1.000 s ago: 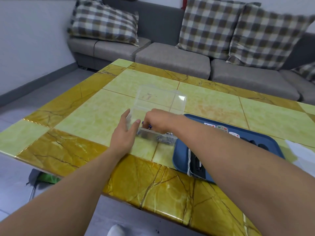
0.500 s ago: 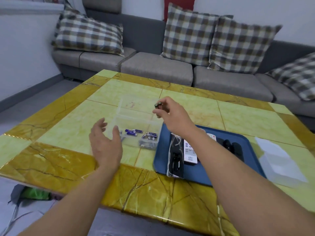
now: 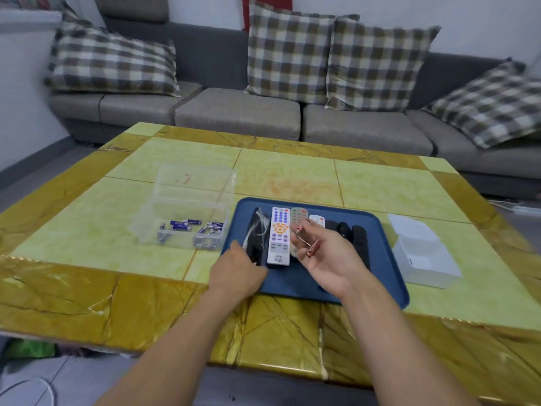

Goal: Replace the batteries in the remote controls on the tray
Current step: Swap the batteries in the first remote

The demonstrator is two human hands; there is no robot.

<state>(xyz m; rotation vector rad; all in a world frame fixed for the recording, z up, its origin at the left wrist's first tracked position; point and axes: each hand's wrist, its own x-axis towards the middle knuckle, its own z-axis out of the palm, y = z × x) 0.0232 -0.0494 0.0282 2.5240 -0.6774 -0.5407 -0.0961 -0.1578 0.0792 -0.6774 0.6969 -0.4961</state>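
Note:
A blue tray (image 3: 386,259) near the table's front edge holds several remotes: a black one in a clear wrapper (image 3: 255,234), a white one with coloured buttons (image 3: 279,235), a grey one (image 3: 298,215), a small white one (image 3: 317,220) and black ones (image 3: 358,238). My right hand (image 3: 328,260) hovers palm-up over the tray, holding two reddish batteries (image 3: 306,241) in its fingers. My left hand (image 3: 237,271) rests at the tray's left front corner, fingers touching the wrapped black remote's near end. Left of the tray stands a clear open box (image 3: 187,218) with several blue batteries (image 3: 183,225).
A second clear plastic box (image 3: 421,253) sits right of the tray. The yellow-green tiled table (image 3: 87,230) stretches back toward a grey sofa (image 3: 240,115) with checked cushions. Floor clutter shows below the table's left front corner.
My right hand has lifted batteries out of the clear box and carried them right, over the tray. My left hand has left the box and come to the wrapped black remote.

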